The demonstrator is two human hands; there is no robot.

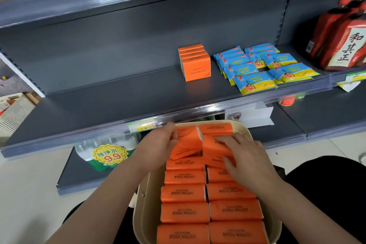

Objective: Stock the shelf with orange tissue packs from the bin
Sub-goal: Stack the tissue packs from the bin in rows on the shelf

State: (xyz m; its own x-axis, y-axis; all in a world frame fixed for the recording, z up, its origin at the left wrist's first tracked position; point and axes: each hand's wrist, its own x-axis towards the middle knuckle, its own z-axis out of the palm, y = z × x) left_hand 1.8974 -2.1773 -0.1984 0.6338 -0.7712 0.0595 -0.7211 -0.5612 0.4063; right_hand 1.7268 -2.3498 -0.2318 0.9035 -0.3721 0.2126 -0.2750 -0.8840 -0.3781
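A cream bin [141, 200] in front of me holds two rows of orange tissue packs [184, 212] printed COTTON TISSUE. My left hand [160, 144] grips a tilted orange pack [186, 146] near the bin's far end. My right hand [243, 156] lies over another tilted orange pack [213, 150] in the right row, fingers curled round it. On the dark grey shelf [111, 93] above, a short row of orange packs [195, 62] stands on edge, front to back.
Blue and yellow wipe packs [257, 65] lie right of the orange row. Red bottles [344, 35] stand at the shelf's far right. Bottled water with a 9.9 price sticker [110, 154] sits on the low shelf left of the bin. Price tags line the shelf's front rail [142, 126].
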